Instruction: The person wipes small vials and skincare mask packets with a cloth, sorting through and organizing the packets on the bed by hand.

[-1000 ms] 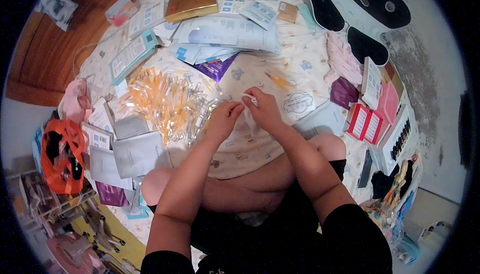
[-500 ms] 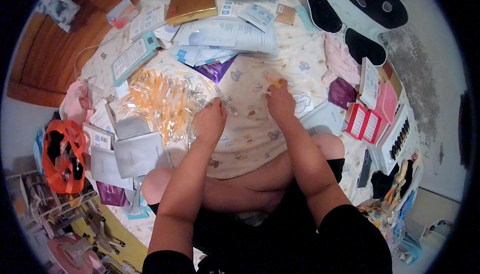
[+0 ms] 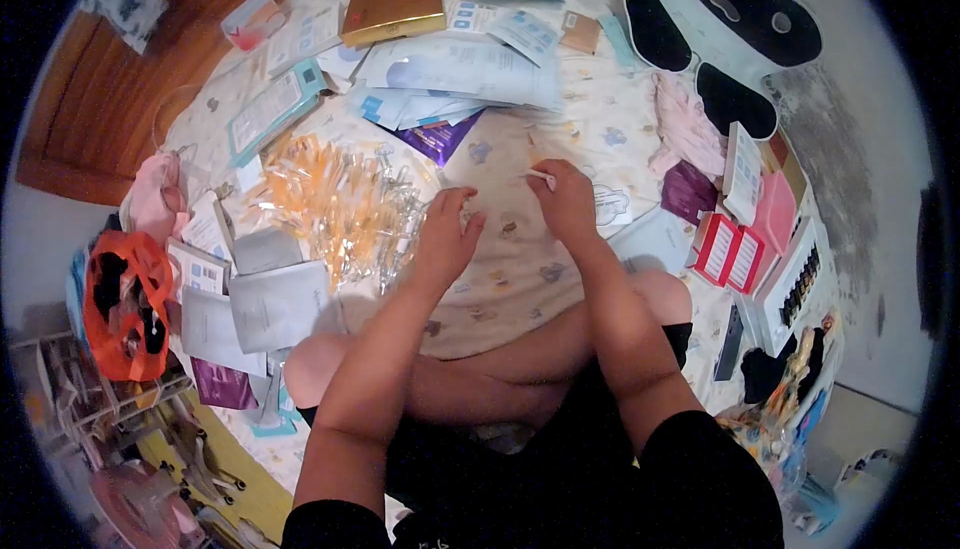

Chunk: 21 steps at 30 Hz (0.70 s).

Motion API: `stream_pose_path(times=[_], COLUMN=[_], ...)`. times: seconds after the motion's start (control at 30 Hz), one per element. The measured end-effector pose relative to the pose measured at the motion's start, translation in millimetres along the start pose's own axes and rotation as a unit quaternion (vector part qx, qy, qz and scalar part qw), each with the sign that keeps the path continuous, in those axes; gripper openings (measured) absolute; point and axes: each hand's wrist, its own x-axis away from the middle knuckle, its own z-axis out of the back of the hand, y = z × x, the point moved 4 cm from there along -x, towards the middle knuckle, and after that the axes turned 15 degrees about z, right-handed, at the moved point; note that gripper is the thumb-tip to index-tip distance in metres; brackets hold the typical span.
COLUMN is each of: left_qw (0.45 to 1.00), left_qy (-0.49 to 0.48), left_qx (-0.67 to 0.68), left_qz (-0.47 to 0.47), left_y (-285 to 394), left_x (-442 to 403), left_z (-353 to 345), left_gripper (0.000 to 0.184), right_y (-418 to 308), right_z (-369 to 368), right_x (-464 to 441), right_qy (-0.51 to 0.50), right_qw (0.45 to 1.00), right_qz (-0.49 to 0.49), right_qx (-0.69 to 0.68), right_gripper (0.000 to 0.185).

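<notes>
The person wears a plain black top (image 3: 580, 499) with short sleeves. The left sleeve (image 3: 335, 525) and the right sleeve (image 3: 700, 459) both end above the elbow in a wide, straight opening. Small pale lettering (image 3: 434, 545) marks the front of the top, cut off and too small to read. Beyond the top are black shorts (image 3: 679, 341), merging with it in the dark and ending above the bare knees (image 3: 315, 369). Both forearms are bare, as are the left hand (image 3: 447, 239) and right hand (image 3: 568, 204).

A pale patterned cloth (image 3: 500, 299) bears a heap of orange and clear slender items (image 3: 335, 199) left of centre. Pale blue packets (image 3: 470, 74) overlap a purple packet (image 3: 440, 139) beyond it; crumpled pink fabric (image 3: 685, 129) lies right.
</notes>
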Motion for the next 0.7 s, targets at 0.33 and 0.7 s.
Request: stream_pose_path(times=[0.33, 0.7], left_qw=[0.81, 0.869], left_qy=[-0.216, -0.216], left_qx=[0.479, 0.392], left_qz=[0.26, 0.211], left_y=[-4, -9], left_x=[-4, -2], left_z=[-15, -17], left_gripper=[0.039, 0.013], right_y=[-32, -46], right_z=[-24, -7], right_x=[10, 2], right_qy=[-0.097, -0.011], right_qw=[0.883, 0.933], right_qz=[-0.123, 0.073], right_qx=[-0.443, -0.352], right_gripper=[0.024, 0.018])
